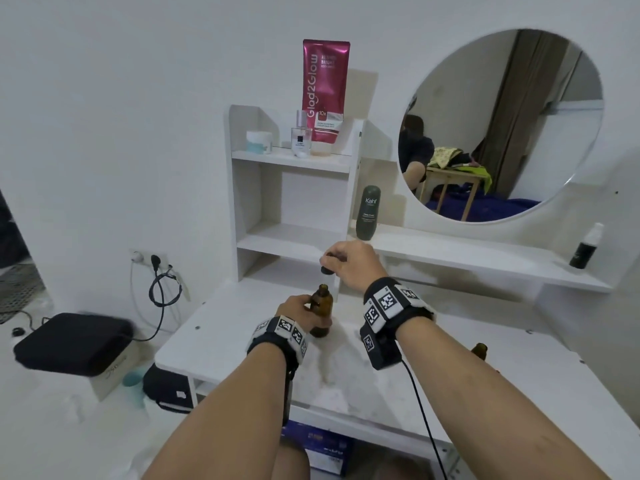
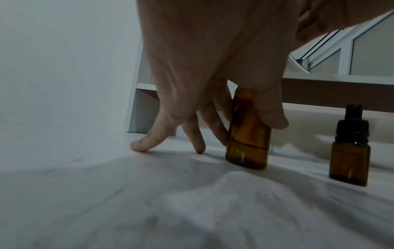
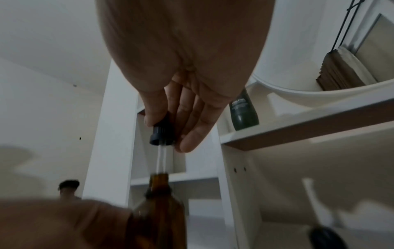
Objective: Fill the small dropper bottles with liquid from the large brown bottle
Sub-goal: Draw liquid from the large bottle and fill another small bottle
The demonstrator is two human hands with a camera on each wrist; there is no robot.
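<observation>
The large brown bottle [image 1: 321, 315] stands uncapped on the white table [image 1: 221, 336], and my left hand [image 1: 294, 308] grips its body between thumb and fingers. In the left wrist view the large brown bottle [image 2: 247, 134] is seen low down, with two fingers resting on the tabletop. My right hand [image 1: 346, 261] pinches a black dropper cap [image 3: 163, 133] just above the bottle. The dropper's glass pipette [image 3: 161, 160] reaches down into the bottle's neck [image 3: 158, 184]. A small capped dropper bottle [image 2: 349, 151] stands to the right; another small brown bottle [image 1: 479, 349] peeks from behind my right forearm.
A white shelf unit [image 1: 294, 161] rises just behind the bottle, carrying a pink tube [image 1: 325, 95], a clear bottle and a jar. A dark green bottle [image 1: 368, 213] and a black spray bottle [image 1: 585, 251] stand on the ledge below the round mirror [image 1: 502, 126].
</observation>
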